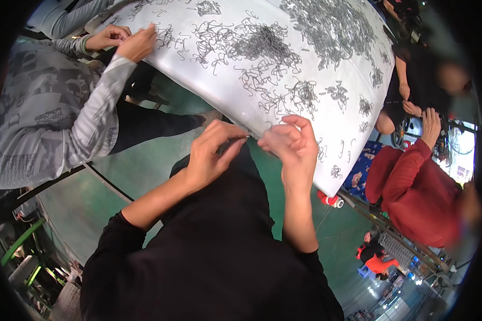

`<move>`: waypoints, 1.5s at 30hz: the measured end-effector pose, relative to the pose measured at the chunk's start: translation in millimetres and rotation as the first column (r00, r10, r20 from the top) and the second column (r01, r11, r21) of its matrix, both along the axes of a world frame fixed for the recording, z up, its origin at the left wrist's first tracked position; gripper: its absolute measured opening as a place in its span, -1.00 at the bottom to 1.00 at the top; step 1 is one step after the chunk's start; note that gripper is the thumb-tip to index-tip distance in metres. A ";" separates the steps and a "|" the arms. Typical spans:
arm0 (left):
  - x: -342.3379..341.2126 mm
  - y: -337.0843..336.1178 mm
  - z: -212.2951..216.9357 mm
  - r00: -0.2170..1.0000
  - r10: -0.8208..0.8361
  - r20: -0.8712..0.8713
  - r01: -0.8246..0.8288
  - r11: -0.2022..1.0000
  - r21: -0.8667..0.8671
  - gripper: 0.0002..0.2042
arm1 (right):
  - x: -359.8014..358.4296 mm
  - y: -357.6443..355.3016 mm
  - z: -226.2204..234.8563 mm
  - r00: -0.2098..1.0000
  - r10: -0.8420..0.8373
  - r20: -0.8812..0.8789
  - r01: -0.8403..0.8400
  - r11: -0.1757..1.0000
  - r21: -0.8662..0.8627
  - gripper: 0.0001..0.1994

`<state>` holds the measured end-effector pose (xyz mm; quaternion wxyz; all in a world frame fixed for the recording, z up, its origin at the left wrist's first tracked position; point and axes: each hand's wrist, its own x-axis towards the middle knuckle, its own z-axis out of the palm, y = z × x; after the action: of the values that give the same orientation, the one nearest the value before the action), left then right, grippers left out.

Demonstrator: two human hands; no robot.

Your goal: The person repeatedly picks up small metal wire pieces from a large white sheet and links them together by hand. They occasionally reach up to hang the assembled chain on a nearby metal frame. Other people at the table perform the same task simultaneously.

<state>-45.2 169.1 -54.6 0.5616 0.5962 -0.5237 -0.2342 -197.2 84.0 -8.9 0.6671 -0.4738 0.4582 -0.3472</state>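
My left hand is closed in a pinch in front of the table's near edge. A tiny shiny metal piece shows at its thumb and fingertips; its exact kind is too small to make out. Just to the right, my right hand is raised near the same edge, its fingers curved and smeared by motion, so whether it holds anything is hidden. Beyond both hands, curved grey wire hooks lie in a tangled heap on the white-covered table. Farther back spreads a big pile of small elongated grey metal pieces.
At the left, a person in a patterned grey top works with both hands over the table. A person in a red top and one in black sit along the right side. A red-and-white roll-like object is by the near right corner.
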 end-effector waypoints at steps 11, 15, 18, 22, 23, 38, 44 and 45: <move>-15.6 -12.7 -7.5 0.996 -0.081 -0.044 0.080 0.996 -0.029 -0.74 | 2.3 23.9 -7.5 0.978 -0.181 0.099 0.194 0.970 -0.148 -0.73; -5.1 -38.1 -23.2 0.994 -0.090 0.058 0.097 0.984 -0.148 -0.75 | -5.2 29.1 -20.6 0.983 -0.177 -0.048 0.131 0.861 -0.491 -0.73; -0.4 -103.9 -49.9 0.995 -0.017 0.103 0.026 0.996 -0.088 -0.78 | -13.5 21.0 -27.9 0.986 -0.148 -0.075 0.059 0.738 -0.672 -0.72; -9.8 -245.4 -91.1 0.929 -0.021 0.369 0.108 0.971 -0.215 -0.84 | -28.4 6.5 -24.5 0.963 -0.099 -0.249 -0.111 0.700 -0.706 -0.71; -15.0 -277.1 -100.7 0.907 -0.038 0.420 0.112 0.982 -0.152 -0.84 | -30.5 2.7 -24.0 0.969 -0.079 -0.233 -0.120 0.674 -0.729 -0.70; -39.8 -382.0 -120.9 0.633 -0.182 0.752 0.030 0.977 0.212 -0.87 | -38.6 -11.8 -36.1 0.960 0.121 -0.251 -0.271 0.621 -0.735 -0.71; -11.0 -227.3 -44.3 0.978 -0.180 0.101 0.140 0.939 0.314 -0.82 | -23.8 6.9 -40.8 0.983 0.027 -0.180 -0.149 0.688 -0.710 -0.79; -10.2 -195.7 -31.0 0.983 -0.177 -0.037 0.179 0.922 0.344 -0.84 | -23.7 10.8 -39.1 0.976 -0.004 -0.217 -0.154 0.694 -0.703 -0.78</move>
<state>-55.5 -26.6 -85.6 0.4259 0.6348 -0.5250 -0.3742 -220.9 94.7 -48.0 0.3940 -0.7467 0.3323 -0.4205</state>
